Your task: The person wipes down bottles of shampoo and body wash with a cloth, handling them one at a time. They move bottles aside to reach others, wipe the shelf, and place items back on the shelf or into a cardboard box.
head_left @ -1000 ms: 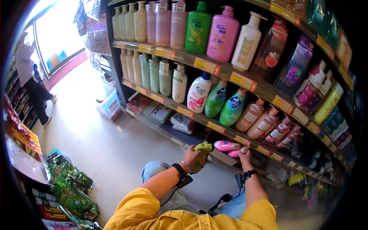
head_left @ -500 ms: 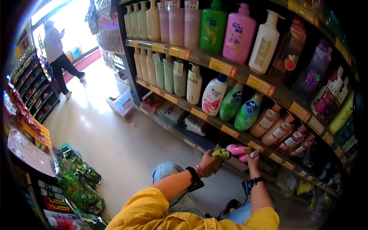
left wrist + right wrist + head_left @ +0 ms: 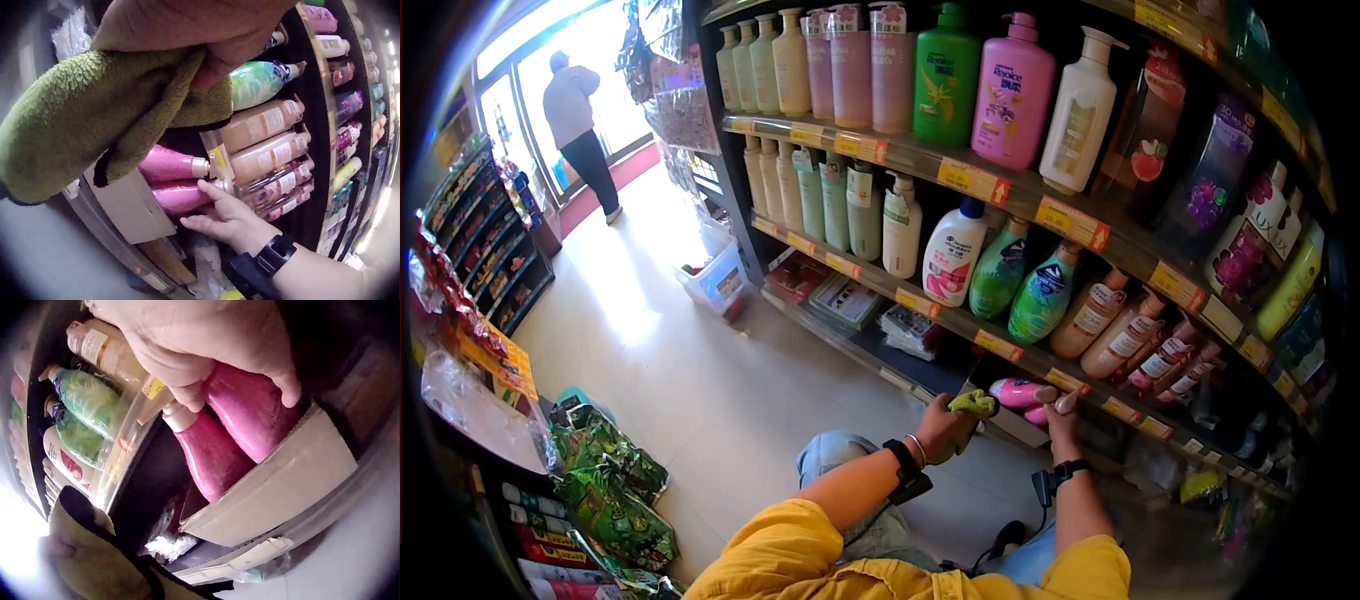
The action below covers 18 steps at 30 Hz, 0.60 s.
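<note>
My left hand (image 3: 941, 425) holds a green cloth (image 3: 69, 119), folded and hanging from the fingers in front of the lowest shelf. My right hand (image 3: 1062, 424) grips a pink bottle (image 3: 247, 412) near its capped end, thumb on one side and fingers on the other. Beside it lies a second pink bottle (image 3: 209, 453) with a pale cap. Both bottles lean in an open cardboard box (image 3: 281, 490) on the bottom shelf. The palm hides the upper end of the gripped bottle in the right wrist view.
Just above the hands runs a shelf edge (image 3: 998, 345) with price tags, carrying green bottles (image 3: 1043, 295) and peach-coloured bottles (image 3: 1090, 315). Green packets (image 3: 610, 490) lie to the left. A clear plastic bin (image 3: 718, 275) stands on the floor. A person (image 3: 580, 125) is by the bright doorway.
The head view has shifted, so the shelves sit differently in it. Both hands keep their holds on the cloth and the pink bottle. The person at the back has walked toward the doorway.
</note>
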Each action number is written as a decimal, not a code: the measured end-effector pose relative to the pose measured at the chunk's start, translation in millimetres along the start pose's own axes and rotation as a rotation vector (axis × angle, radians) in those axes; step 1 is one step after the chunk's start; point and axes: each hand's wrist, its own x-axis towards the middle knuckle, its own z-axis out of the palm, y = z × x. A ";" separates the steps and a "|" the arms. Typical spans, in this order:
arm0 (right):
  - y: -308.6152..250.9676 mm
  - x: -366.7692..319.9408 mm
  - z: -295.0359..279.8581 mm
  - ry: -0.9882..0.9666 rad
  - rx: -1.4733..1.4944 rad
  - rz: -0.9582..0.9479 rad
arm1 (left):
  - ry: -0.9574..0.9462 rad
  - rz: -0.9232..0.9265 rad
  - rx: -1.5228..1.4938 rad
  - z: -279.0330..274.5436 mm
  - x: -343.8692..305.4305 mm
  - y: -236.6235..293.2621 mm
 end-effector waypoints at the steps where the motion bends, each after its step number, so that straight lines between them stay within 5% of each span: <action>1: 5.5 3.8 -1.8 -0.022 -0.009 0.004 | 0.011 -0.012 0.012 -1.0 -1.6 6.2; 5: 10.5 7.5 -3.4 -0.023 0.011 -0.008 | 0.067 0.153 -0.051 -2.2 16.4 -20.4; 7: -2.7 3.6 -7.5 -0.060 -0.016 -0.078 | 0.011 0.037 -0.065 -1.7 0.6 2.4; 18: -19.1 -14.6 -19.6 -0.019 0.025 -0.029 | 0.092 0.083 0.036 -7.3 22.2 -28.9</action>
